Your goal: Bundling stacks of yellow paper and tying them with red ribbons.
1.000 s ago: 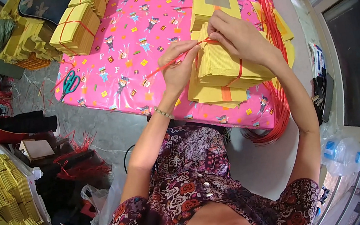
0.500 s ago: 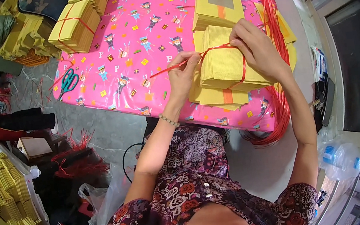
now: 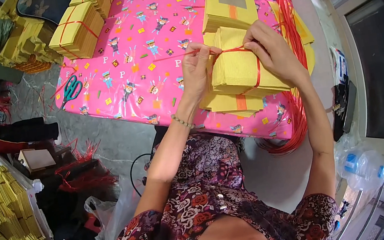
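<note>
A stack of yellow paper [image 3: 233, 72] lies on other yellow sheets [image 3: 234, 104] at the table's near right. Red ribbon [image 3: 258, 74] runs around the stack and across its top. My left hand [image 3: 195, 65], closed in a pinch, holds the ribbon at the stack's left side, and a loose tail stretches left from it. My right hand [image 3: 268, 48] is closed too, its fingertips pinching the ribbon on top of the stack. Just beyond lies another yellow stack [image 3: 215, 6] with a grey rectangle and an orange strip on its top.
Tied yellow bundles [image 3: 74, 31] stand at the far left of the pink table cover [image 3: 150, 99]. Green-handled scissors [image 3: 71, 89] rest at its left edge. A long hank of red ribbon [image 3: 290, 32] hangs down the right side. Yellow stacks [image 3: 10, 204] sit at the lower left.
My left hand has moved slightly up, and the ribbon's loose tail has swung up to lie nearly level. My right hand stays on top of the stack.
</note>
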A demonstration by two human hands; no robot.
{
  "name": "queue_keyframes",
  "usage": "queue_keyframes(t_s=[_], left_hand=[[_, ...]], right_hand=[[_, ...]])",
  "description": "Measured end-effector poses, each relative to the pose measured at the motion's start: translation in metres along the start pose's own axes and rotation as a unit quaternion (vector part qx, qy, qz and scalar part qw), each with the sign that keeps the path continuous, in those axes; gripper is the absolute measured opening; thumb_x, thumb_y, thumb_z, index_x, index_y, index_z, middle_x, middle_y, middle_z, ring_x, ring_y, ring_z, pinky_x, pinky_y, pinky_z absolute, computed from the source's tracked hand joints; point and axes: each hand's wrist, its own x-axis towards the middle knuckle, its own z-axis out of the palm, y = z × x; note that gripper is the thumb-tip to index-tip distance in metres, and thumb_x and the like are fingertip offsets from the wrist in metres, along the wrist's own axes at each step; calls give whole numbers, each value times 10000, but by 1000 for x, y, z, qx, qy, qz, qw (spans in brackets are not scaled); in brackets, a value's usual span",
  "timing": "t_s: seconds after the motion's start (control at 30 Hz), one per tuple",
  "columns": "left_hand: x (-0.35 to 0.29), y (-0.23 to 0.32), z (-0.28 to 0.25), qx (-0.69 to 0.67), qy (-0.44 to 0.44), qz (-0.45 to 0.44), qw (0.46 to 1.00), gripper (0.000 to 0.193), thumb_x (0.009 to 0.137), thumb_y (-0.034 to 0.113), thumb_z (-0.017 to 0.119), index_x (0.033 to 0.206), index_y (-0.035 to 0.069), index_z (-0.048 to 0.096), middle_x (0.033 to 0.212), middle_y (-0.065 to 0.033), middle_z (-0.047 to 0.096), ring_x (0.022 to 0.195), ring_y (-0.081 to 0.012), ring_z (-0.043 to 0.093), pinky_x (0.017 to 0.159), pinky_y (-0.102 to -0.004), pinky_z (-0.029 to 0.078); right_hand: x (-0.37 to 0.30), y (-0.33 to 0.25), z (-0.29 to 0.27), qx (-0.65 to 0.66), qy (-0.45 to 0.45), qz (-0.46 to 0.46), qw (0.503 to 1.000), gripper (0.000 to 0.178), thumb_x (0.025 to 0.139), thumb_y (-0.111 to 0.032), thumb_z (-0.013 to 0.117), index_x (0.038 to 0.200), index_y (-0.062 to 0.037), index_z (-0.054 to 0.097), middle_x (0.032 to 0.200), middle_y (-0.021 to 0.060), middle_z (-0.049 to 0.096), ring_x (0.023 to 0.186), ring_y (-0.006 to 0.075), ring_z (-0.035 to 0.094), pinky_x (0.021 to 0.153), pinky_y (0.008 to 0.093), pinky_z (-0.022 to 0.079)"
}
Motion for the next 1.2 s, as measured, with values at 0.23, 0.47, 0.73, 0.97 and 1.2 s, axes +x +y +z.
queue_keyframes(t_s=[0.23,0.47,0.73,0.97,1.2], left_hand=[[-2,-6,-5,-4,34,-27,999,143,937,206,557,945,74,501,844,-72,626,833,-122,577,812,-279,464],[9,8,-2,88,6,-57,994,147,935,186,561,951,47,516,813,-41,620,769,-91,575,728,-230,467],[34,47,-6,332,-118,-68,933,163,885,112,610,1008,5,591,805,-47,658,775,-86,611,727,-240,478],[46,70,14,465,-215,-40,858,126,830,97,651,877,-20,661,786,-28,669,750,-88,614,709,-261,499],[40,61,6,373,-192,-72,905,155,855,127,646,925,-8,671,793,-38,675,764,-85,620,737,-244,491]], right_hand=[[-1,4,2,-2,16,0,1000,93,863,-59,526,861,13,468,831,139,470,801,314,505,695,400,415],[3,2,0,-21,13,-14,1000,106,868,-82,524,866,10,470,839,145,477,809,324,513,697,407,421],[18,-15,-2,-182,38,-90,978,125,809,-104,557,864,-27,476,845,114,484,816,280,539,668,366,455],[46,-17,14,-281,101,-255,920,220,718,-176,616,869,-59,506,893,61,530,856,202,570,647,320,479],[40,-12,22,-135,74,-185,971,213,753,-183,647,841,-53,503,782,80,535,739,241,578,609,358,474]])
